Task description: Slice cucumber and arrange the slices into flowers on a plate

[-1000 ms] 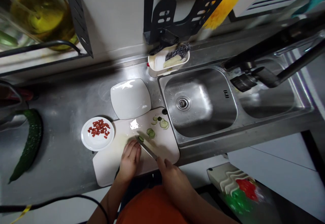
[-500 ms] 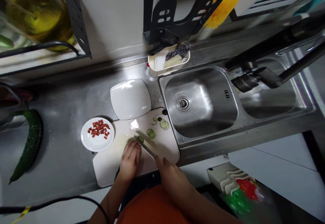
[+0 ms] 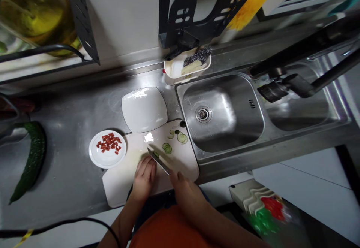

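My right hand point(image 3: 187, 193) is closed round the handle of a kitchen knife point(image 3: 161, 162), its blade slanting up and left over the white cutting board point(image 3: 118, 184). Just left of the blade, my left hand point(image 3: 145, 177) curls down on a cucumber that it mostly hides; a dark green bit shows by the wrist. A fresh slice point(image 3: 156, 154) lies against the far side of the blade. Several thin cucumber slices point(image 3: 167, 148) and dark end pieces point(image 3: 182, 124) are scattered over the board's right part.
A white square plate point(image 3: 144, 109) overlaps the board's far edge. At left stands a round plate point(image 3: 95, 154) with chopped red pieces. A whole cucumber point(image 3: 32, 162) lies farther left. The steel sink point(image 3: 239, 128) borders the board on the right, below a black faucet point(image 3: 298, 85).
The knife and my right hand have shifted slightly left and away from me. My left hand stays in place on the cucumber.
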Tool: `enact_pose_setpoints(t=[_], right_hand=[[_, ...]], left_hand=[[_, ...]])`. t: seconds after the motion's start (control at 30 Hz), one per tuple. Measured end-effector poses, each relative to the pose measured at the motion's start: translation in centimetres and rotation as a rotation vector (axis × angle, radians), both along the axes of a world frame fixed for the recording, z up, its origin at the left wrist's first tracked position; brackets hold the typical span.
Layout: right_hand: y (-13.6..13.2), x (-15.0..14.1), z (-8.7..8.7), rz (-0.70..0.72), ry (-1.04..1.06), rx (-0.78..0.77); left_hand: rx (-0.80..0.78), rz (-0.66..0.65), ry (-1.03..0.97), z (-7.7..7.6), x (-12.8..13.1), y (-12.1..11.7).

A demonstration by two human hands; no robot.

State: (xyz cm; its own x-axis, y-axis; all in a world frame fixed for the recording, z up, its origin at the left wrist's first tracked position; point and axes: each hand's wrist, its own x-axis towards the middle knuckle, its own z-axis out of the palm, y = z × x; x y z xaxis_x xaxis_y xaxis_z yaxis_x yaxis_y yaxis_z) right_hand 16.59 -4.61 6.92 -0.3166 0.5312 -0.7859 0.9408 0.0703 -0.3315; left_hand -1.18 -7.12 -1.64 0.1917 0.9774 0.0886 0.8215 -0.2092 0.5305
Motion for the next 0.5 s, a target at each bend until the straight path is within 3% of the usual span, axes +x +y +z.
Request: enact_pose_setpoints(t=[0.5], right_hand=[[0.5,-1.5,-2.1,-0.022,0.007,0.003]], left_hand=[[-0.012,-0.025,-0.022,0.1,0.0,0.1]])
